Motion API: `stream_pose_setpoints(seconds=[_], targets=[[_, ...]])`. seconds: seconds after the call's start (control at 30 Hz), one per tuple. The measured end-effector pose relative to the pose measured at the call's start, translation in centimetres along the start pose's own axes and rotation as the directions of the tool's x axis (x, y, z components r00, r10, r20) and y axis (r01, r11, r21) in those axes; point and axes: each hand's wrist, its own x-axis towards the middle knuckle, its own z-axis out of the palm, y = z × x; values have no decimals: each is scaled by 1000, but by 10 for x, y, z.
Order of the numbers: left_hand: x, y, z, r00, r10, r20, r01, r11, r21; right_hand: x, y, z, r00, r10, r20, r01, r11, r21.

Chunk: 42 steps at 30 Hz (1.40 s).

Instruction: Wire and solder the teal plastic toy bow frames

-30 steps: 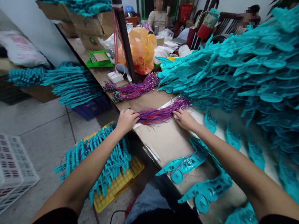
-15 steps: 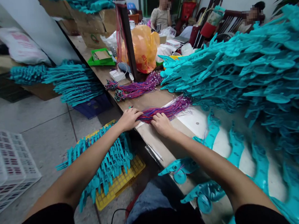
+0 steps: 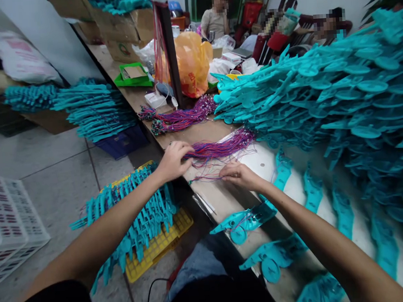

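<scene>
A bundle of thin red, blue and purple wires [image 3: 218,149] lies across the table, its tips fanning out at the right. My left hand [image 3: 175,161] is closed over the bundle's left end, which it partly hides. Closer to me, my right hand [image 3: 239,173] pinches a few loose wires [image 3: 206,177] apart from the bundle. Their small dark end rests near the table edge. Turquoise plastic parts with round discs, one [image 3: 247,223] with wire on it, lie in a row on the near side of the table.
A tall heap of turquoise parts [image 3: 320,89] rises on the right. More wire bundles [image 3: 186,117] lie behind, near a dark post [image 3: 170,48] and an orange bag [image 3: 194,62]. At lower left, a yellow crate [image 3: 159,244] holds turquoise parts. Two people sit at the back.
My right hand has come off the bundle and moved right and toward me, drawing a few wires out. My left hand stays at the bundle's left end. The view has shifted slightly.
</scene>
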Motion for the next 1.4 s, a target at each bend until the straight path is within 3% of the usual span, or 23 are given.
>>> stream_pose_setpoints(seconds=[0.13,0.27,0.37,0.47,0.53,0.67,0.8,0.87,0.93,0.97,1.1,1.13,1.23,1.3,1.4], targets=[[-39,38,12,984,75,161,-80,996,25,-13,-4,5,1000,23,-2,-23,997,-70],[-66,61,17,997,-40,60,34,994,104,-20,-7,7,996,74,-43,-81,971,-225],[-80,82,11,999,-35,23,36,999,-16,-19,-9,10,975,137,-175,-179,949,-258],[-87,106,10,997,27,72,-13,982,-191,-11,-13,15,935,210,-285,-260,954,-147],[-87,117,13,997,4,80,14,973,-230,-5,-18,19,923,238,-303,-273,959,-79],[-85,123,20,983,-184,23,183,939,-291,3,-27,21,911,277,-304,-310,949,-63],[-80,132,16,985,-163,59,170,836,-521,21,-30,27,861,359,-360,-382,924,6],[-76,138,14,987,-137,81,157,761,-630,36,-31,31,902,335,-273,-328,942,74],[-73,139,13,981,-171,97,190,703,-686,47,-32,29,963,225,-149,-213,973,93],[-72,137,13,973,-204,106,218,679,-701,49,-33,26,974,172,-148,-163,984,71],[-72,126,15,929,-329,167,338,574,-746,22,-48,4,912,76,-404,-109,992,-60],[-73,124,15,920,-347,183,357,544,-760,10,-54,1,924,58,-378,-87,994,-59],[-69,127,14,909,-350,228,372,429,-823,-26,-66,5,993,-12,-120,-4,992,-130],[-62,132,13,912,-326,248,360,349,-865,-40,-66,15,997,2,-74,-22,961,-275],[-53,135,9,920,-294,259,349,314,-883,-45,-52,22,946,61,-318,-185,909,-375]])
